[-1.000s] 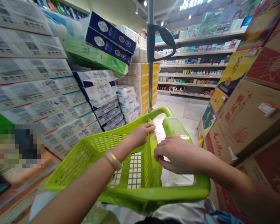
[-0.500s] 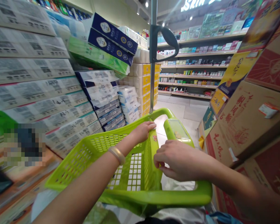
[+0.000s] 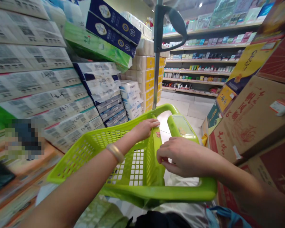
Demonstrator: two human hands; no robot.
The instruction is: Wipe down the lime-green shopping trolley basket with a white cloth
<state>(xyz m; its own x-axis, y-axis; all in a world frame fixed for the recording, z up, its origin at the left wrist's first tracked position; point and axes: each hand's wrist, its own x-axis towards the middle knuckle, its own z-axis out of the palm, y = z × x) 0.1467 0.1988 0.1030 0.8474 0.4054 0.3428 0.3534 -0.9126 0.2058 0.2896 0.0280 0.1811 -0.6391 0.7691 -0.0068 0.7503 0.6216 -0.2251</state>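
A lime-green plastic shopping cart basket [image 3: 72, 155] spreads out below me, with floor showing through its grid bottom. My left hand [image 3: 146, 129], a gold-coloured bangle [image 3: 115, 153] on its wrist, is closed over the far part of the basket's inner rim [image 3: 156, 134]. Nearer to me, my right hand [image 3: 177, 156] curls its fingers around the same rim; its fingertips are partly hidden. Beyond that hand lies a green handle piece with a clear panel [image 3: 181, 125]. From the cart's far corner rises a metal pole [image 3: 156, 79] with a grey loop grip [image 3: 158, 28].
Stacked paper packs [image 3: 35, 85] line the left, with blue tissue boxes [image 3: 112, 27] and a green pack [image 3: 97, 47] tilted on top. Cardboard cartons [image 3: 254, 117] are piled on the right. Tiled floor [image 3: 186, 106] runs between them toward stocked shelves [image 3: 199, 60].
The view has tilted slightly downward and come a little closer to the shelves. Both hands keep their places on the basket's rim.
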